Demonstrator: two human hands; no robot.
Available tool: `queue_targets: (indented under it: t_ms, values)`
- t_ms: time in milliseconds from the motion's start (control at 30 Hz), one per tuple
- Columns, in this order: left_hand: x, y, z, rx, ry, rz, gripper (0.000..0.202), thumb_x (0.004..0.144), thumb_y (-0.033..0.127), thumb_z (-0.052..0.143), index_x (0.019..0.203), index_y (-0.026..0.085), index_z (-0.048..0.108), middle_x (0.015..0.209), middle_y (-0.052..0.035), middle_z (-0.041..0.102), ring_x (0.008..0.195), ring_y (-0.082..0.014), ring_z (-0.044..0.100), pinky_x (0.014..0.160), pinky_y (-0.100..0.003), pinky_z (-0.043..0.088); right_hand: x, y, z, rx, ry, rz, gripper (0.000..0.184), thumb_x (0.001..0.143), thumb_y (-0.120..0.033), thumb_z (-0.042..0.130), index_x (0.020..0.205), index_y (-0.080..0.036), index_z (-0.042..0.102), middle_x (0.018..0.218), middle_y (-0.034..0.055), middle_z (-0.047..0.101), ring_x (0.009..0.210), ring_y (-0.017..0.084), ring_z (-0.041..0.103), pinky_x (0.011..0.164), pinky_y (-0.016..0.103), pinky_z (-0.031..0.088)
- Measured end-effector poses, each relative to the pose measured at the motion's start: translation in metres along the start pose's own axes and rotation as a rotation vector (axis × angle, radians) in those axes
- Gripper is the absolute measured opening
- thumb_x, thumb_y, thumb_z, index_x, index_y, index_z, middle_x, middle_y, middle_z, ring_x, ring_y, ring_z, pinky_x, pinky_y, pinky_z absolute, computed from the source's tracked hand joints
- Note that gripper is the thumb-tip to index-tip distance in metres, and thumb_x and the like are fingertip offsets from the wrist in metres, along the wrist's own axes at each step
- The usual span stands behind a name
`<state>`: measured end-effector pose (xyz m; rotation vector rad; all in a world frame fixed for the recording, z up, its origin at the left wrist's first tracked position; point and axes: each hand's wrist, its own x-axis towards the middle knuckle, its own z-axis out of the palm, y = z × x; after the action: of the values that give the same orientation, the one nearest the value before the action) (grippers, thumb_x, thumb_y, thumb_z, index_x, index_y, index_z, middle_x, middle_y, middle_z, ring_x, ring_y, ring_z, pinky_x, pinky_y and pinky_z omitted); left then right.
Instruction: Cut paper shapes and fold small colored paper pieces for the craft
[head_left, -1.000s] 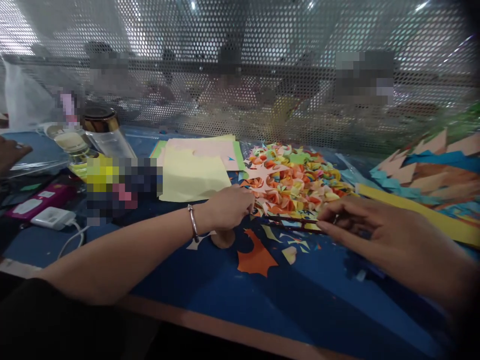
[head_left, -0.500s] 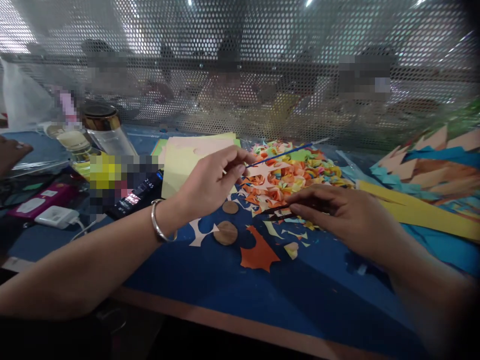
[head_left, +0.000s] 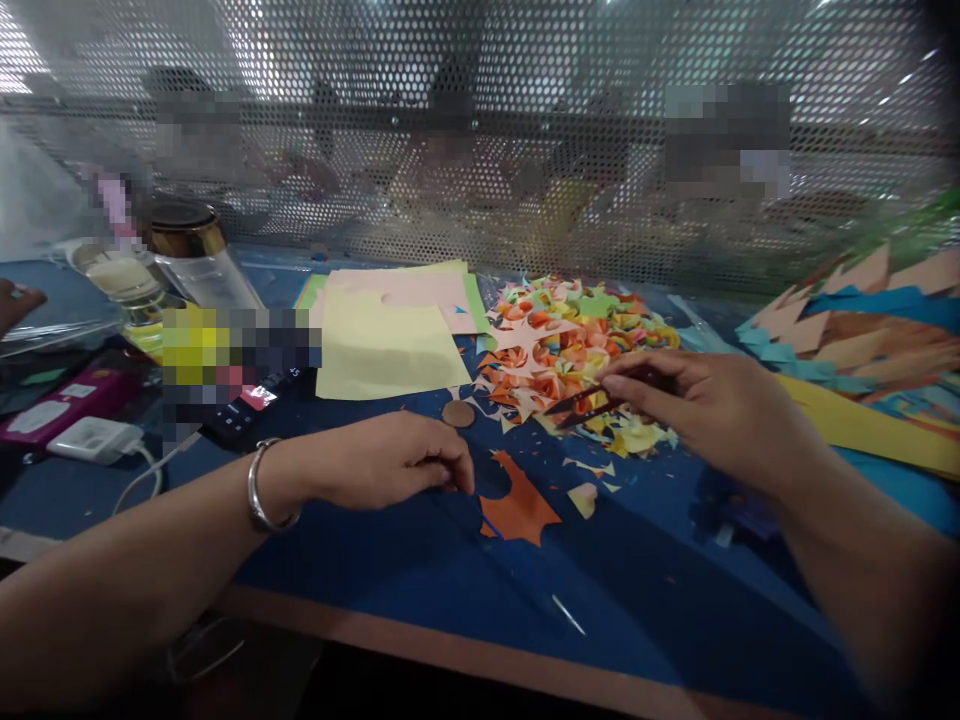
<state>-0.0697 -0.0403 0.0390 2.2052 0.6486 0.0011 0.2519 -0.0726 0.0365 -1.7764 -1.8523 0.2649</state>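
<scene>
My left hand [head_left: 416, 462], with a silver bangle at the wrist, is low over the table, fingers pinched at the end of a thin blue pen refill [head_left: 491, 525]. Across the orange paper scrap [head_left: 525, 500] the refill slants toward the front edge, its pale tail nearest me. In my right hand [head_left: 690, 405] are dark scissors [head_left: 581, 405], blades pointing left over the heap of coloured paper scraps [head_left: 577, 340]. A round brown disc [head_left: 458, 413] lies just beyond my left hand. The yellow paper sheet [head_left: 386, 350] rests on a paper stack.
A glass jar [head_left: 202, 255], a phone [head_left: 255, 400] and a white charger [head_left: 97, 438] with a cable stand left. Layered cut paper [head_left: 862, 320] and a yellow strip [head_left: 870, 425] lie right. A perforated metal screen [head_left: 465, 180] closes the back. Another person's hand [head_left: 16, 303] shows far left.
My left hand has come down and toward me with the refill, which now points toward the front edge. The second brown disc is out of sight. My right hand has shifted slightly right.
</scene>
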Motion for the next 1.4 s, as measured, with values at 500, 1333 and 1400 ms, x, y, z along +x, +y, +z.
queue_targets:
  t_ms: [500, 1333, 1400]
  values:
    - [-0.015, 0.011, -0.003, 0.322, 0.033, 0.015, 0.023, 0.086, 0.007, 0.051, 0.085, 0.022, 0.069, 0.088, 0.0004, 0.075, 0.082, -0.0166, 0.067, 0.069, -0.028, 0.039, 0.002, -0.015, 0.016, 0.14, -0.04, -0.06, 0.04, 0.092, -0.057, 0.062, 0.095, -0.022, 0.081, 0.083, 0.0066, 0.081, 0.068, 0.02, 0.069, 0.06, 0.032, 0.049]
    - [0.055, 0.014, 0.023, 0.393, 0.159, -0.078, 0.018, 0.089, 0.019, 0.058, 0.102, 0.015, 0.07, 0.111, -0.0126, 0.068, 0.106, -0.0262, 0.062, 0.091, -0.038, 0.049, -0.016, -0.015, 0.022, 0.103, -0.046, -0.16, 0.032, 0.089, -0.049, 0.063, 0.097, -0.023, 0.08, 0.093, 0.0077, 0.08, 0.079, 0.022, 0.072, 0.068, 0.033, 0.055]
    - [0.055, 0.011, 0.023, 0.347, 0.186, -0.048, 0.013, 0.087, 0.016, 0.058, 0.095, 0.016, 0.069, 0.106, -0.0108, 0.07, 0.101, -0.0241, 0.063, 0.087, -0.037, 0.049, -0.016, -0.013, 0.021, 0.081, -0.082, -0.147, 0.032, 0.09, -0.049, 0.061, 0.097, -0.024, 0.08, 0.094, 0.0079, 0.081, 0.077, 0.023, 0.072, 0.064, 0.033, 0.053]
